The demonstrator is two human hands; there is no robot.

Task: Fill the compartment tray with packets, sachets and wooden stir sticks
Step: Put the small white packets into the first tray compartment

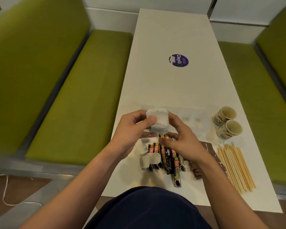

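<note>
My left grip is wrapped round a stack of white sachets while my right grip pinches its lower edge, squaring them above the desk, I judge, to fit the clear compartment tray just beyond.

One head-worn camera looks forward and down along the table, close above.
</note>
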